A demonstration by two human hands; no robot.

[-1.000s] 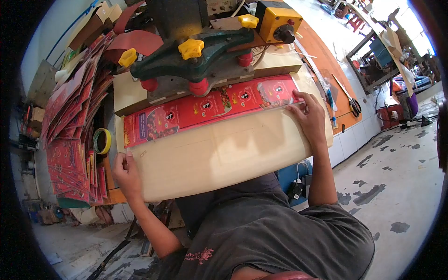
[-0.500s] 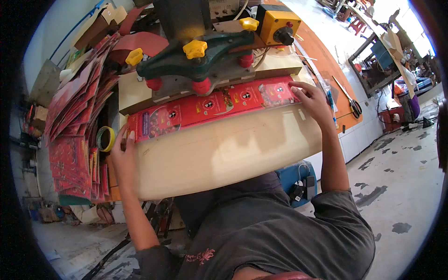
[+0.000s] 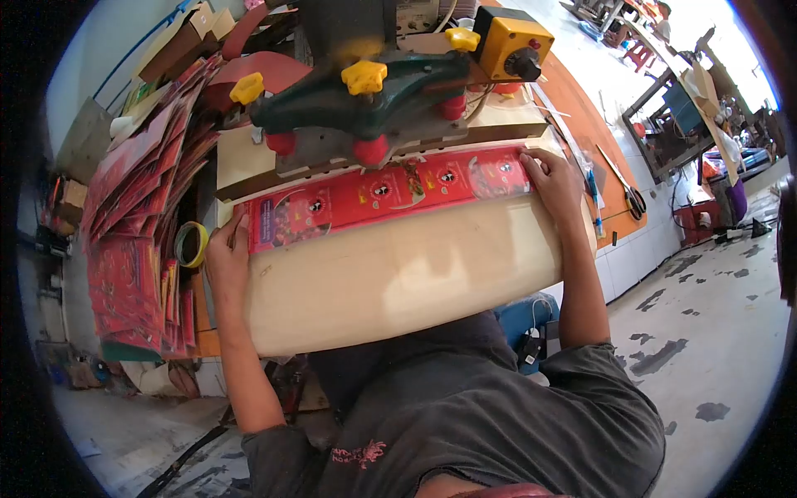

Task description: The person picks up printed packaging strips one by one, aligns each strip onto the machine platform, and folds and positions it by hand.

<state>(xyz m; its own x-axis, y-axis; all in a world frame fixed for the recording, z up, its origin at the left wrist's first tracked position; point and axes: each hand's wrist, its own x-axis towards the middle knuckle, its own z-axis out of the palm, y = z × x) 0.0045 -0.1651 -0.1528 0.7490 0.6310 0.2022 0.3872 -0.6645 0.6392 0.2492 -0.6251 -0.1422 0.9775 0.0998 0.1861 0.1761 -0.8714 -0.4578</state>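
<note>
A long red printed sheet (image 3: 340,204), with food pictures and round logos, lies across the pale wooden board (image 3: 398,282). Its far edge runs along the front of a dark green press head (image 3: 365,95) with red round pads underneath. At the sheet's left end, my left hand (image 3: 227,264) is closed with thumb and fingers at the corner. My right hand (image 3: 554,184) pinches the right end near its far corner, its wrist over the board's right side. The undersides of both grips are hidden.
Stacked red printed packets (image 3: 129,274) and a yellow tape roll (image 3: 191,244) are on the left. A yellow control box (image 3: 513,48) stands behind the press. Scissors (image 3: 633,199) and a blue-handled tool (image 3: 592,184) lie on the orange tabletop (image 3: 621,217) to the right.
The red sheet sits slightly farther from the press, with a pale strip now showing along its far edge. My left fingers have drawn closer together at its end. The whole view has shifted slightly.
</note>
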